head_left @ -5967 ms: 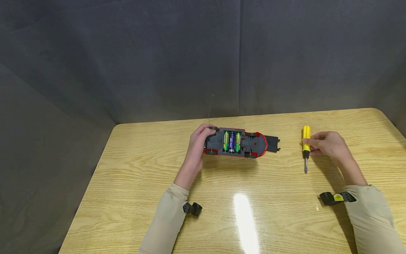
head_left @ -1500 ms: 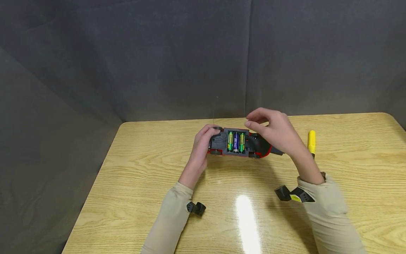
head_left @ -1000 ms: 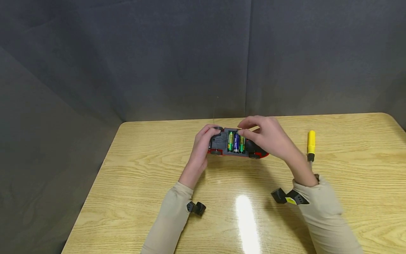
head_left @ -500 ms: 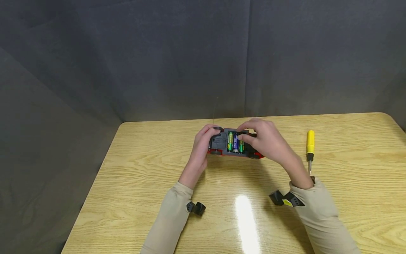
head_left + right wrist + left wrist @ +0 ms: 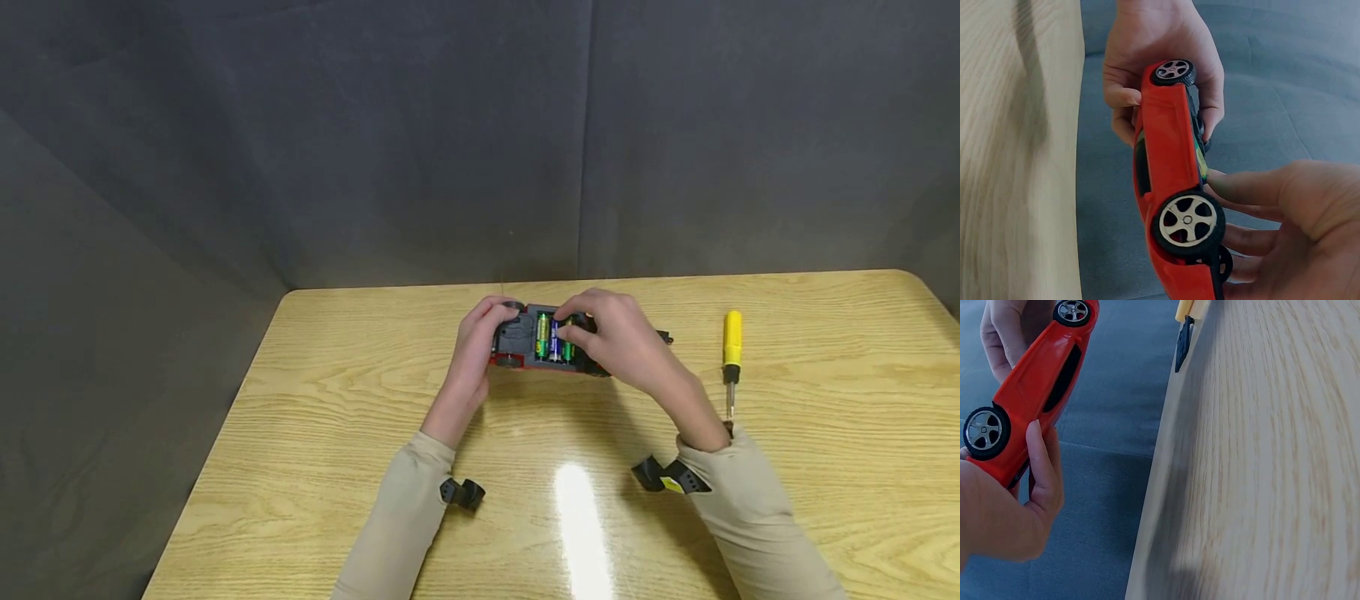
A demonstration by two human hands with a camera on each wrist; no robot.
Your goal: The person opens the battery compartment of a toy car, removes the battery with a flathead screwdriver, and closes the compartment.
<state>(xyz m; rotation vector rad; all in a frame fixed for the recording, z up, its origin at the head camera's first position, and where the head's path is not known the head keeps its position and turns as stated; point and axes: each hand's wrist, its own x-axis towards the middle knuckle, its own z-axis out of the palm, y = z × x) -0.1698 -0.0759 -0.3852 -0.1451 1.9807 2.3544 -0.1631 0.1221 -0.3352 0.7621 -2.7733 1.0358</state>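
Note:
My left hand (image 5: 472,337) grips one end of a red toy car (image 5: 1038,387), held upside down above the table. Its dark underside (image 5: 515,333) faces up in the head view. In the open battery compartment, green batteries (image 5: 542,337) flank a blue battery (image 5: 555,348). My right hand (image 5: 618,337) reaches over the far half of the car, thumb and index finger apart at the upper end of the blue battery. From the right wrist view, the right thumb (image 5: 1235,186) meets a bit of green battery (image 5: 1201,164) at the underside.
A yellow-handled screwdriver (image 5: 732,342) lies on the wooden table (image 5: 300,467), right of the car. A small black plate (image 5: 664,337) shows past the right hand. A dark curtain (image 5: 420,150) hangs behind the table's far edge.
Six seconds ago my right hand held the screwdriver, now lying on the table. The right hand has since moved left, then slightly down over the batteries. My left hand keeps its grip.

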